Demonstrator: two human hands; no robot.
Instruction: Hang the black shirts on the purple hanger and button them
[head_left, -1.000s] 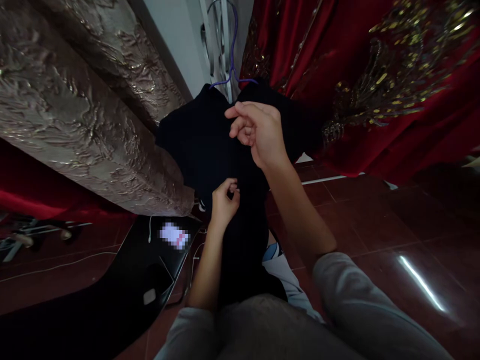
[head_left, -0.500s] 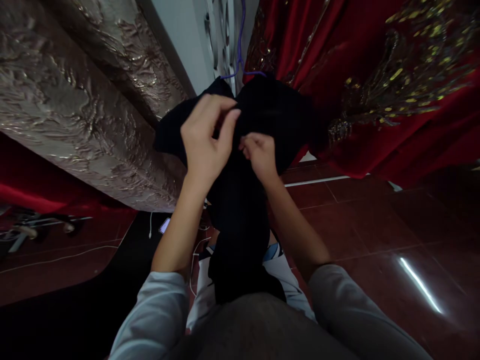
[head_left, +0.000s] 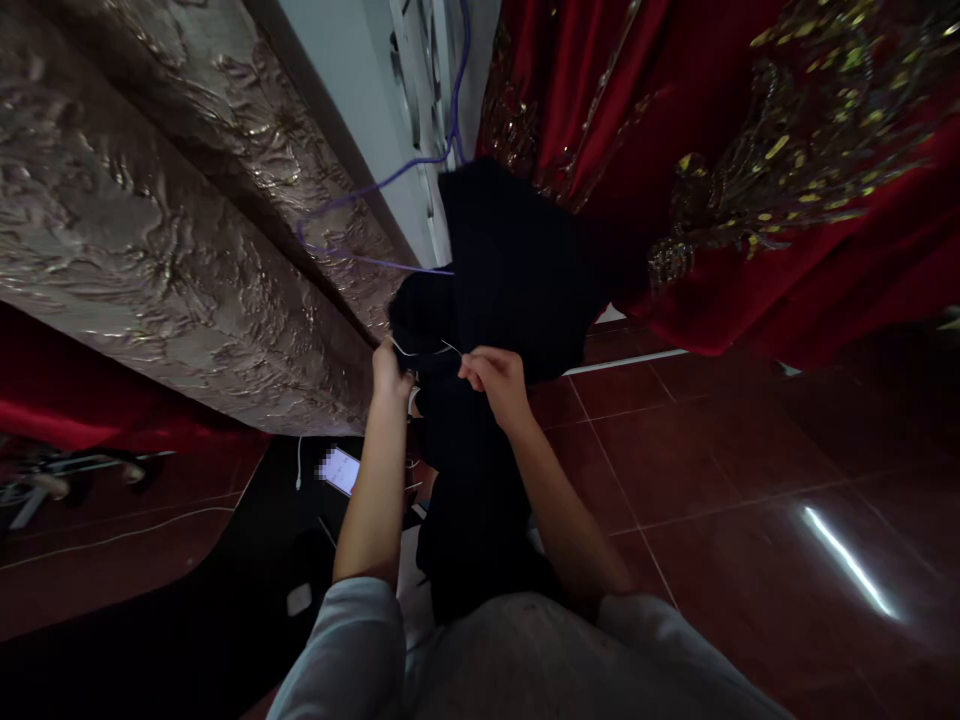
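Note:
A black garment [head_left: 517,270] hangs half on a purple wire hanger [head_left: 390,180]. The hanger's left arm is bare, and the cloth droops from its right side down to my lap. My left hand [head_left: 390,370] is closed at the garment's left edge, gripping the dark cloth, with its fingertips partly hidden. To the right, my right hand [head_left: 495,375] is closed in a pinch in front of the cloth. A thin pale thread-like strand [head_left: 420,353] runs between the two hands, its right end at my right fingertips.
At the left hangs a shiny textured beige fabric [head_left: 172,230]. Red cloth with gold sequins [head_left: 720,200] hangs at the right. A lit phone [head_left: 341,470] lies on a black surface [head_left: 247,540] at lower left. Red floor tiles [head_left: 705,450] spread at right.
My left hand has moved down and closed on the cloth. The garment's left part has come off the hanger, baring its left arm. My right hand has lowered, and a pale strand now shows.

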